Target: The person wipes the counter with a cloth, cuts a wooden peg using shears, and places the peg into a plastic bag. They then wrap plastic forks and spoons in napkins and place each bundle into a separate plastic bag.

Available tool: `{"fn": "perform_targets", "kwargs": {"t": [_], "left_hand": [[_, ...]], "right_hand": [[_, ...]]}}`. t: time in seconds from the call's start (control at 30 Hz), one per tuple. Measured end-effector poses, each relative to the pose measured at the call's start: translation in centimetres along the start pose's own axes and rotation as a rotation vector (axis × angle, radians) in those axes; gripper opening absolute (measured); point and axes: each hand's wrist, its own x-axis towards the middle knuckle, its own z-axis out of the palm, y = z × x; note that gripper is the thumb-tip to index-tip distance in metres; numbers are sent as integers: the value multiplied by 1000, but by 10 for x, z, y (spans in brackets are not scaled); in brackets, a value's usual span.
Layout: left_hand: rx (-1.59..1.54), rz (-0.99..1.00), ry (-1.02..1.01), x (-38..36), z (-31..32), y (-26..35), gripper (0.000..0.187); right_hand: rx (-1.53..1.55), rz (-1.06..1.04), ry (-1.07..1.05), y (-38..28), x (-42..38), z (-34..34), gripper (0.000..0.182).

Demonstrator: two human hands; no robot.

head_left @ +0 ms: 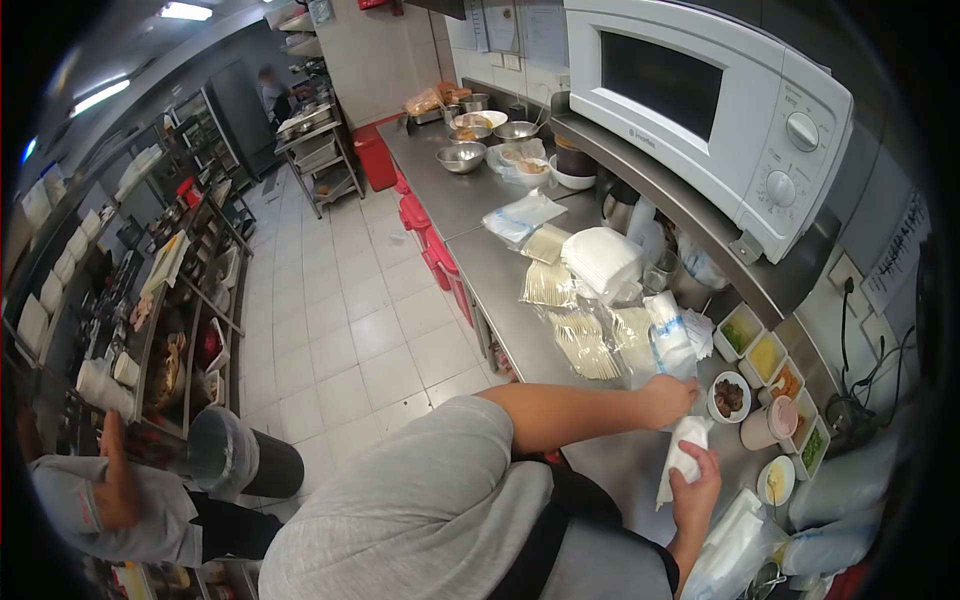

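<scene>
My right hand is closed round a folded white napkin bundle at the counter's near part. Just above it, my left hand lies close to the bundle's upper end, fingers curled together; what they hold, if anything, is too small to make out. Beyond my left hand are a white and blue plastic packet and clear packs of wooden cutlery. A stack of white napkins sits farther back. To the right is a white bowl of dark food.
A white microwave stands on a shelf above the counter. Food containers line the wall side. Metal bowls stand at the far end. A co-worker is at lower left beside a black bin; another person is far back.
</scene>
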Motion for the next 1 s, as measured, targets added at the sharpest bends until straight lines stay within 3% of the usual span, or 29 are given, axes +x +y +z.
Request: {"fn": "perform_targets", "kwargs": {"t": [0.13, 0.2, 0.37, 0.4, 0.47, 0.5, 0.57, 0.6, 0.7, 0.77, 0.8, 0.9, 1.0], "left_hand": [[25, 85, -93, -7, -12, 17, 58], [32, 157, -22, -13, -12, 25, 60], [-4, 224, 50, -26, -26, 30, 62], [-26, 290, 154, -27, -26, 28, 61], [-73, 425, 360, -32, -30, 26, 60], [13, 426, 274, -35, -34, 26, 60], [183, 429, 99, -43, -66, 29, 59], [142, 467, 150, -46, -63, 26, 59], [71, 587, 280, -52, -59, 16, 59], [84, 672, 316, -64, -66, 14, 58], [24, 587, 335, -67, -65, 14, 55], [-90, 370, 372, -68, -65, 12, 44], [-80, 253, 332, -62, -61, 14, 29]], "right_hand": [[-68, 48, -98, 17, 10, 22, 45], [-118, 39, -117, 13, 20, 29, 46], [202, 18, 251, 75, 35, 76, 34], [302, 21, 325, 87, 37, 81, 34], [247, -57, 350, 81, 41, 82, 34], [217, -92, 360, 77, 40, 83, 35], [122, -3, 159, 50, 38, 73, 36], [73, 42, 60, 42, 36, 70, 37], [534, 34, 364, 99, 46, 101, 40], [842, 147, 365, 55, 44, 84, 41], [996, 203, 361, 37, 43, 79, 41], [288, -226, 468, 54, 50, 97, 32], [-121, -148, 154, 57, 50, 96, 31]]}}
